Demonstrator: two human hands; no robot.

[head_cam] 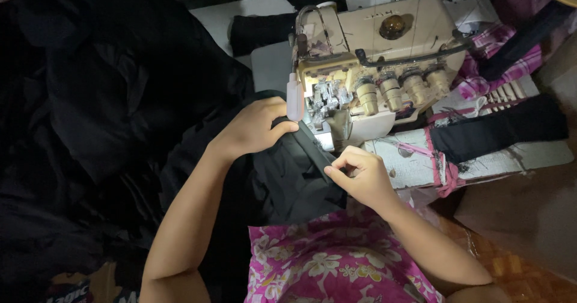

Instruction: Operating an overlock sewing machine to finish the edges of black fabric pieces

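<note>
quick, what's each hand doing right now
Left hand: closed on the black fabric at the sewing machine.
Right hand: pinching the fabric's edge.

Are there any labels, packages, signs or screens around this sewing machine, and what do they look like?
Handwritten marking: on top of the beige sewing machine, small dark strokes.
Printed item: bottom-left corner, dark with pale lettering and some red, mostly hidden by black fabric.
No screens or signs visible.

A small pale label (383, 15) with dark lettering sits on top of the beige sewing machine (415, 45), just behind its round amber knob (392, 27). At the bottom left corner, a dark printed patch (69, 291) with white letters shows, partly cut off.
</note>
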